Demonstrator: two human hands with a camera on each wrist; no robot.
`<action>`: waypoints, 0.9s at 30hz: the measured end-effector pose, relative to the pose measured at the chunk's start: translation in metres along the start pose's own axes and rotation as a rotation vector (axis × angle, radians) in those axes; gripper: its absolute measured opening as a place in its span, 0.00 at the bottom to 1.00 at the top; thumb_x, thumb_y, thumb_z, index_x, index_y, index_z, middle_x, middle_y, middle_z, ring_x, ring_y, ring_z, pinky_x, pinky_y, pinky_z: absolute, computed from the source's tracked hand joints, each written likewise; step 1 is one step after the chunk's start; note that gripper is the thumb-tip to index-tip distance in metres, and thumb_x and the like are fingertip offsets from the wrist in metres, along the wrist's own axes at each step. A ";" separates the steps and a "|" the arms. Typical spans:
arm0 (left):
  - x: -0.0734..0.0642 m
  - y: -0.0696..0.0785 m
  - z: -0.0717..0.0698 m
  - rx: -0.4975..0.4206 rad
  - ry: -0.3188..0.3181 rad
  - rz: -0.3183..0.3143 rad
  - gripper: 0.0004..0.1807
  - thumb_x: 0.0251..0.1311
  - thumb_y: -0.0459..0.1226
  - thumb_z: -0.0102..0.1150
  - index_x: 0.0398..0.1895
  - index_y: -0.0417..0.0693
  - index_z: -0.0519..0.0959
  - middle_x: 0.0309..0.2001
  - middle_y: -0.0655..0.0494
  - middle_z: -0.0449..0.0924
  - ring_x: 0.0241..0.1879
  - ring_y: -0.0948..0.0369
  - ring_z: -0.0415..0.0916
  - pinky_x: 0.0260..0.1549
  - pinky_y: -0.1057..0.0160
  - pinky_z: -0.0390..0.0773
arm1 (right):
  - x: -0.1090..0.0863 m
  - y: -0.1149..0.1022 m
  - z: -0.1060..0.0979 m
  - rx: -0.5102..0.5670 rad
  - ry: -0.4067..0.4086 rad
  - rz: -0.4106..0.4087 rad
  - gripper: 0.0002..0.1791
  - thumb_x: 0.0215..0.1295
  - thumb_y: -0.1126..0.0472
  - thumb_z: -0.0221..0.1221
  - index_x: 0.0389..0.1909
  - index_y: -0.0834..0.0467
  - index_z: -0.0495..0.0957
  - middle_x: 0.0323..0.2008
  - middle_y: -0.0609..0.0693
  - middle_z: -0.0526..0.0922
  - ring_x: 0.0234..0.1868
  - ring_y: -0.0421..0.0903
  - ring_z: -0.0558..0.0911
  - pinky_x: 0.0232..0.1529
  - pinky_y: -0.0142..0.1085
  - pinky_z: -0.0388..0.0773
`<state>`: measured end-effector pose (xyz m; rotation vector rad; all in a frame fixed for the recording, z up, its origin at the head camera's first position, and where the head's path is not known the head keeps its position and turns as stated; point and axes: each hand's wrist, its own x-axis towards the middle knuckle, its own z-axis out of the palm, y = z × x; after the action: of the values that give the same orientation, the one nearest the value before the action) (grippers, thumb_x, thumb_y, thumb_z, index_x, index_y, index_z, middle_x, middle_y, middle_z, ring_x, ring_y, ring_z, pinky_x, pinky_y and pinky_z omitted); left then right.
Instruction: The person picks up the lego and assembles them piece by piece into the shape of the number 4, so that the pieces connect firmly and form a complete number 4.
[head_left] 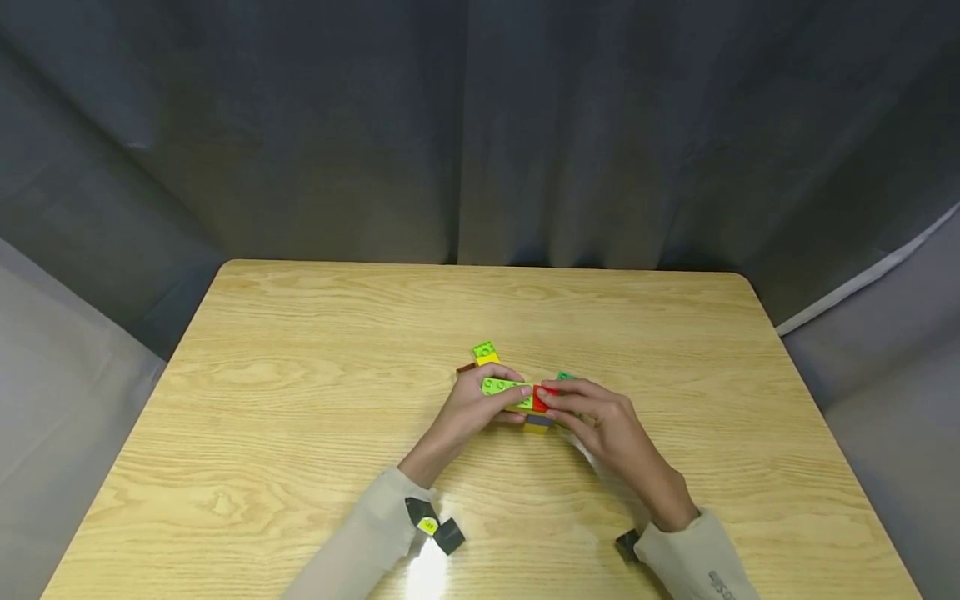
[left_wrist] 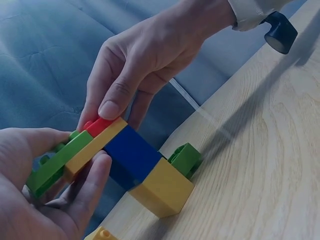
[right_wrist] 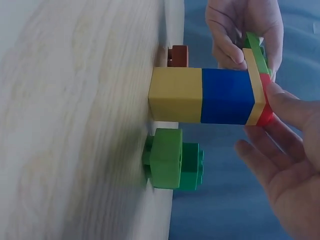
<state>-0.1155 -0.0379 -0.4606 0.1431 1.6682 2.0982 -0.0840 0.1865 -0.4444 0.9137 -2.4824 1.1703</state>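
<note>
Brick stack (head_left: 537, 422), one in number, is between two hands near the middle of the wooden surface (head_left: 315, 417) in the head view. The left hand (head_left: 474, 398) grips one long light green brick (head_left: 498, 386) at its top, thumb above; the right hand (head_left: 603, 414) pinches one red brick (head_left: 540, 402) at the other end. Beyond the left hand are one yellow brick (head_left: 489, 359) topped by one small lime brick (head_left: 483, 348), and one brown brick (head_left: 466, 367) just beside them. Some green also shows past the right fingers. Two pale sleeves (head_left: 352, 542) reach in from the near edge, and a dark curtain (head_left: 337, 125) hangs behind.

The left wrist view shows five coloured parts in the stack: one yellow block (left_wrist: 162, 190) at the bottom, one blue section (left_wrist: 134, 152) above it, one thin yellow piece (left_wrist: 95, 147) jutting out over the side, then the red and light green bricks side by side on that piece. The right thumb lies on the red brick.

From the right wrist, the yellow block appears to rest on the surface. Near it are two green pieces, one lighter (right_wrist: 166, 159) and one darker (right_wrist: 191, 166); whether they are joined I cannot tell.
</note>
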 end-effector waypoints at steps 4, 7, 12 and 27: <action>-0.001 0.000 -0.001 0.008 -0.003 0.004 0.24 0.69 0.35 0.66 0.61 0.26 0.74 0.58 0.39 0.74 0.36 0.57 0.87 0.43 0.59 0.87 | -0.001 0.001 0.002 0.004 0.008 -0.002 0.19 0.54 0.77 0.72 0.48 0.62 0.89 0.53 0.53 0.87 0.55 0.56 0.85 0.59 0.23 0.74; -0.002 0.000 -0.002 0.024 -0.012 0.008 0.26 0.70 0.36 0.66 0.62 0.27 0.73 0.58 0.38 0.74 0.37 0.57 0.87 0.44 0.58 0.87 | -0.001 0.000 0.002 -0.006 0.001 0.022 0.18 0.57 0.75 0.72 0.49 0.60 0.88 0.53 0.51 0.86 0.55 0.54 0.84 0.60 0.23 0.74; -0.003 -0.001 -0.006 0.054 -0.039 0.004 0.27 0.72 0.40 0.64 0.65 0.29 0.71 0.60 0.37 0.73 0.37 0.55 0.87 0.45 0.56 0.87 | -0.002 -0.001 0.001 -0.048 -0.011 0.063 0.18 0.58 0.72 0.73 0.49 0.58 0.88 0.53 0.48 0.85 0.56 0.51 0.84 0.57 0.29 0.79; -0.015 0.002 -0.052 0.096 0.132 0.087 0.29 0.85 0.48 0.37 0.59 0.27 0.73 0.48 0.37 0.81 0.43 0.54 0.84 0.49 0.52 0.86 | -0.002 -0.005 0.003 -0.020 -0.016 0.125 0.17 0.59 0.70 0.74 0.50 0.56 0.88 0.54 0.48 0.85 0.58 0.51 0.83 0.54 0.45 0.84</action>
<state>-0.1209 -0.0909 -0.4697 0.1116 1.8725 2.1320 -0.0788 0.1828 -0.4445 0.7745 -2.5920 1.1783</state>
